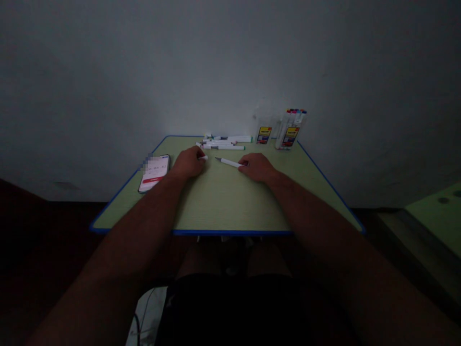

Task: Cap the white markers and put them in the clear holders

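My right hand (256, 166) is closed on the rear end of a white marker (229, 163), whose grey tip is bare and points left. A short white marker cap (205, 157) pokes out from the fingers of my left hand (189, 162), which are closed around it. A small gap separates the cap from the marker's tip. Just beyond both hands, several white markers (223, 142) lie in a loose pile along the table's back edge; some show green ends.
A phone (154, 174) with a lit screen lies at the table's left. At the back right stand a clear plastic case (264, 134) and another case (290, 132) packed with colour-capped markers. The pale green table (230, 206) has a blue rim and meets the wall.
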A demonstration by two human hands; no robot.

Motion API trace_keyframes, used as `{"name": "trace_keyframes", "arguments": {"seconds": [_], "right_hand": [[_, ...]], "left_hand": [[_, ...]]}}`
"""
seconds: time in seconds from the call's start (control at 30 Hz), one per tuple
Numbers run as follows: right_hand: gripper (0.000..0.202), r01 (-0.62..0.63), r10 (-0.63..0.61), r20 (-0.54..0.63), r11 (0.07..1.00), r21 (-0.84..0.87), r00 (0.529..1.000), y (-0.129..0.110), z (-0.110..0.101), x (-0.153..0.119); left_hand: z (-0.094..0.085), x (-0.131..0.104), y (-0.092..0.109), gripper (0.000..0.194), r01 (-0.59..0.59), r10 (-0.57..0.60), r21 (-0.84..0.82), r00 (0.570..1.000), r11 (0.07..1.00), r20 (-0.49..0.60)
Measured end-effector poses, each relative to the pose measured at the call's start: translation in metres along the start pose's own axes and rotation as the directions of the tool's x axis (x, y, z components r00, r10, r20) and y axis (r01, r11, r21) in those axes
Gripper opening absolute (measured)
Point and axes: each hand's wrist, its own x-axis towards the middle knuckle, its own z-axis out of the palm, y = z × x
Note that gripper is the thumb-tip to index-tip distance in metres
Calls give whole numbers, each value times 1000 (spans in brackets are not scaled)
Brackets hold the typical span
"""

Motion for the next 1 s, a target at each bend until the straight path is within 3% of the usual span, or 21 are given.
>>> {"name": "trace_keyframes", "arguments": {"seconds": [0.4, 0.6, 1.0], "right_hand": [[17, -101, 106, -90, 993, 57, 990, 4, -3, 1], [15, -129, 140, -121, 987, 99, 983, 5, -6, 1], [13, -182, 213, -143, 962, 202, 967, 3, -8, 2]], "left_hand": [[0, -6, 8, 18, -116, 84, -250, 987, 961, -135], [1, -5, 9, 16, -157, 109, -271, 977, 950, -182], [1, -5, 9, 18, -204, 146, -375, 973, 904, -177]]}}
